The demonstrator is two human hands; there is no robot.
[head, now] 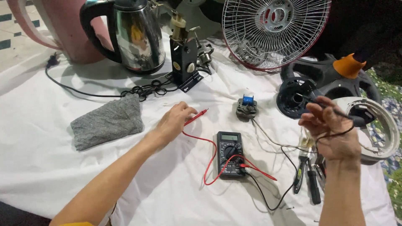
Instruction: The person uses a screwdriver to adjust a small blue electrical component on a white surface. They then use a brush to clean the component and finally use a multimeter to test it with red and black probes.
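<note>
- The left hand [173, 121] rests on the white cloth [42, 159] near the middle of the bench, fingers pinched closed on the red probe [196, 116].
- The red probe's long axis runs up and to the right, its tip pointing toward the small motor [246, 107], which lies close beyond the tip.
- The right hand [331, 129] is raised above the right side of the bench, fingers curled closed around the black probe [341, 113] and its lead; the tip seems to point left, though the view there is cluttered.
- The multimeter [230, 153] lies flat between the two hands, nearer the front edge, with both leads plugged into it.
- The left hand is the nearer one to the small motor.
- The pliers [302, 171] lie just under the right wrist.
- A grey cloth [108, 121] sits left of the left hand.
- A steel kettle [136, 35] and a fan guard [274, 31] stand along the far edge.
</note>
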